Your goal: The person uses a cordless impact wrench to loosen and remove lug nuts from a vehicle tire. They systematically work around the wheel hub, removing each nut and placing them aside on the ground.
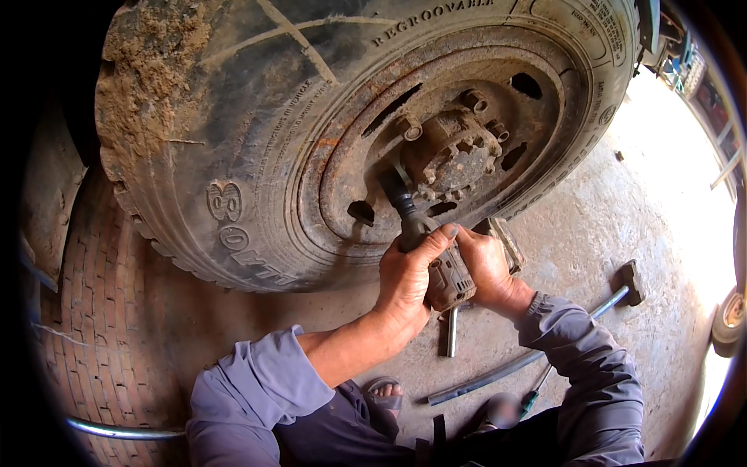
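A dirty, dark impact wrench [451,282] is held in both my hands, pointing away from me at a mud-caked truck wheel. My left hand [406,280] wraps the body from the left, thumb across the top. My right hand [492,268] closes round it from the right; a block-shaped part [504,243] shows just beyond those fingers. The black socket [397,189] reaches the lower left of the rusty rim [334,167], beside the hub [459,159]; whatever is inside the socket is hidden. Other wheel nuts [475,100] show around the hub. The large tyre [257,132] surrounds the rim.
Another worn tyre [105,303] lies at left, with a shiny metal bar [124,430] near it. On the concrete floor at right are a grey bar [482,380], a dark block-like head [632,283] by a bluish rod, and a green-handled screwdriver [530,401]. My feet are below.
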Available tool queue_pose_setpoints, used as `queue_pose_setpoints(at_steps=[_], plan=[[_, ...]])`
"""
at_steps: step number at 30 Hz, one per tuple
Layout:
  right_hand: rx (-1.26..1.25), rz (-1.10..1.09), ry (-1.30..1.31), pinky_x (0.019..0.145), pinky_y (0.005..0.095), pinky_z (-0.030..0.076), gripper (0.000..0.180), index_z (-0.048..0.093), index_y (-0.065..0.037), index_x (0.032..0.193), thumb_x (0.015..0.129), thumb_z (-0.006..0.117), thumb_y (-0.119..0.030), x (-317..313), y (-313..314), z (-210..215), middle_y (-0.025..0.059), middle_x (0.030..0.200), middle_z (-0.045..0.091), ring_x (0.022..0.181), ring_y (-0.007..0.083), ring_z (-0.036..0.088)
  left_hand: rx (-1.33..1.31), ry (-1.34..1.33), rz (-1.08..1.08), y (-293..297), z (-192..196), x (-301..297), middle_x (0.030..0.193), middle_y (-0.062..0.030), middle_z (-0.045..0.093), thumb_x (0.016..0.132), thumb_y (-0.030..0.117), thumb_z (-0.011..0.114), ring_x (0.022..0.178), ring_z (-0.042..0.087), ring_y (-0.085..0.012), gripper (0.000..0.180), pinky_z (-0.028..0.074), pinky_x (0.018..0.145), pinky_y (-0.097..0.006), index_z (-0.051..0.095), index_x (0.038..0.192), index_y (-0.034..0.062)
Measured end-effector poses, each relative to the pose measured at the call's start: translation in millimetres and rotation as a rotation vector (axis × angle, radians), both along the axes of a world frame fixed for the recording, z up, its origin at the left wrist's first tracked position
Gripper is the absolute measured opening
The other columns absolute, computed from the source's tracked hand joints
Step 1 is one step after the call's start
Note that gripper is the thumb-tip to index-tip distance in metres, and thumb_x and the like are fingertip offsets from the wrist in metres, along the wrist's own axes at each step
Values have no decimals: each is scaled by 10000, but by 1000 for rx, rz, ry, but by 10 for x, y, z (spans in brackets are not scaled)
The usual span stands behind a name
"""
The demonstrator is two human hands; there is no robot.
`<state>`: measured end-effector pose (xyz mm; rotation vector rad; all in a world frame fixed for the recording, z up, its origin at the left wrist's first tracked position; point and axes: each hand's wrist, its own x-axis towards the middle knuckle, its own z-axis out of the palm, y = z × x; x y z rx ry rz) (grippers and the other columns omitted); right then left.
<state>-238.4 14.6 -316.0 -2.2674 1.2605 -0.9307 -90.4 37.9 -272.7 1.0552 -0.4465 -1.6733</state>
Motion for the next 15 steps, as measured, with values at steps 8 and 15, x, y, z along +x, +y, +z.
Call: queue_pose_setpoints(at_steps=[8, 15], plan=[[-7, 15, -11, 656, 495, 515, 450, 490, -29, 964, 670, 773, -217, -8, -9, -5, 207, 859, 622, 793, 449, 635, -3, 0, -13, -8, -16, 5, 916, -12, 612, 780, 259, 868, 822, 591, -114, 429, 524, 738, -292, 590, 1030, 49], [-12, 17, -6, 656, 496, 515, 458, 490, -30, 968, 663, 777, -215, -13, -7, 4, 206, 863, 623, 790, 450, 636, -6, -3, -10, 0, -12, 1, 913, -11, 615, 789, 256, 861, 816, 594, -113, 421, 525, 735, -294, 590, 1034, 46]])
